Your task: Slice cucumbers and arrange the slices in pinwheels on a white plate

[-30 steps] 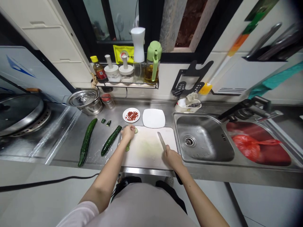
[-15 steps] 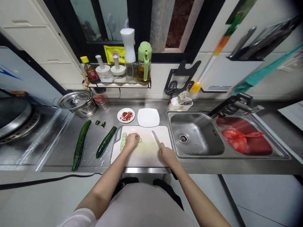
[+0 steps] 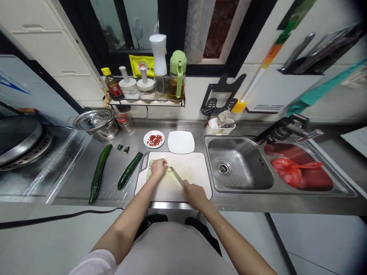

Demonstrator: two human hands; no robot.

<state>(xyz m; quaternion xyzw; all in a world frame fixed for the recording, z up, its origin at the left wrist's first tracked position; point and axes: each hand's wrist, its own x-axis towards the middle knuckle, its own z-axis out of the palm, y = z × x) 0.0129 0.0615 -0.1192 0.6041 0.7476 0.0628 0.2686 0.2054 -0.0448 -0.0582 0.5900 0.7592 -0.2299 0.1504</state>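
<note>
A white cutting board (image 3: 189, 177) lies on the steel counter in front of me. My left hand (image 3: 157, 167) rests curled over a row of cucumber slices (image 3: 149, 175) at the board's left side. My right hand (image 3: 194, 194) is closed round the handle of a knife (image 3: 175, 175). The blade points up and left, and its tip touches a single cucumber slice (image 3: 169, 169) beside my left fingers. Two whole cucumbers (image 3: 129, 170) (image 3: 98, 172) lie on the counter left of the board.
Behind the board stand a small dish of red bits (image 3: 154, 139) and an empty white plate (image 3: 181, 142). Two cucumber ends (image 3: 123, 148) lie near a lidded steel pot (image 3: 96, 122). A double sink (image 3: 239, 168) is at right, with a red bag (image 3: 289, 170) in its far basin.
My right hand has swung the knife left across the board, so the blade tip now meets the loose slice by my left hand. My left hand stays over the slices.
</note>
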